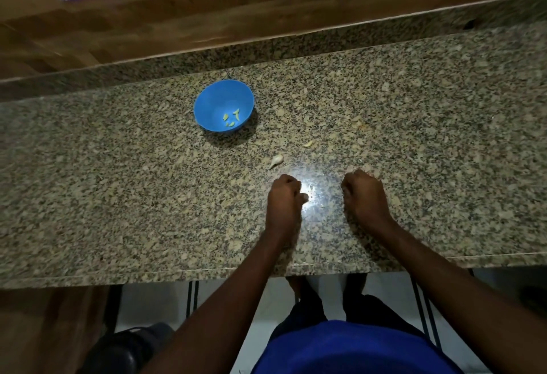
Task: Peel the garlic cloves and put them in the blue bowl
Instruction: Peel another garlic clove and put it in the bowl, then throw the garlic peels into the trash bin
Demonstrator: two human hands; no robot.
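The blue bowl (211, 104) stands on the granite counter (118, 184), left of centre, with several peeled garlic cloves (231, 119) lying in its bottom. An unpeeled garlic clove (276, 161) lies on the counter between the bowl and my hands. A smaller pale garlic piece (307, 144) lies a little further right. My left hand (283, 196) rests on the counter just below the unpeeled clove, apart from it, with its fingers curled under. My right hand (363, 193) rests beside it, curled the same way. Nothing shows in either hand.
A bright light glare (313, 196) sits on the counter between my hands. Behind the counter's raised back ledge runs a wooden wall (207, 18). The counter's front edge (207, 270) is close to my body, with dark shoes (130, 347) on the floor below.
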